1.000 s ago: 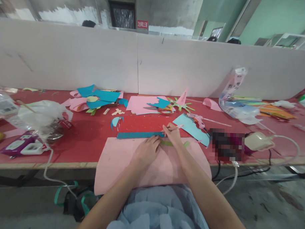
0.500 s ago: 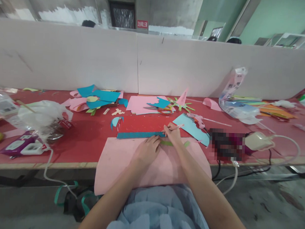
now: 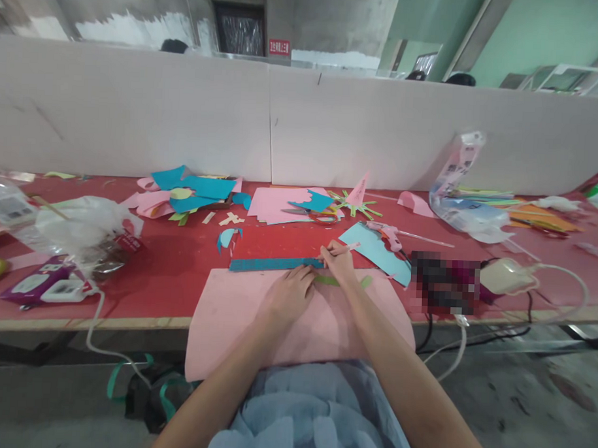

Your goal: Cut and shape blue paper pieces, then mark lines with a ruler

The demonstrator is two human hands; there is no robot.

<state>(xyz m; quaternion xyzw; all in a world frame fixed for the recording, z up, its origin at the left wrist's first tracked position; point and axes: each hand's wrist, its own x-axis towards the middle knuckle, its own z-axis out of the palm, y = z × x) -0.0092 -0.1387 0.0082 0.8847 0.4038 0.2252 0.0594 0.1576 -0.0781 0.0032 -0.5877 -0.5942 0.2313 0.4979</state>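
Observation:
A large sheet of pink paper (image 3: pixel 217 326) hangs over the table's front edge in front of me. My left hand (image 3: pixel 295 290) lies flat on it, fingertips at the lower edge of a long blue strip (image 3: pixel 263 265) that looks like a ruler. Close beside it, my right hand (image 3: pixel 337 259) is closed round a slim pale pink pen (image 3: pixel 353 245), whose tip is hidden by the fingers, near the strip's right end. Under my right wrist, a green paper strip (image 3: pixel 327 280) rests on the pink sheet. Behind the blue strip lies a red sheet (image 3: pixel 279 243).
Scissors (image 3: pixel 319 216) lie on pink sheets at the back. A pink glue gun (image 3: pixel 391 237) rests by light blue paper (image 3: pixel 376 253). Blue scraps (image 3: pixel 207 189), a plastic bag (image 3: pixel 78 226) and a purple-and-white device (image 3: pixel 46 284) are left. A white charger (image 3: pixel 506 278) with cables stands right.

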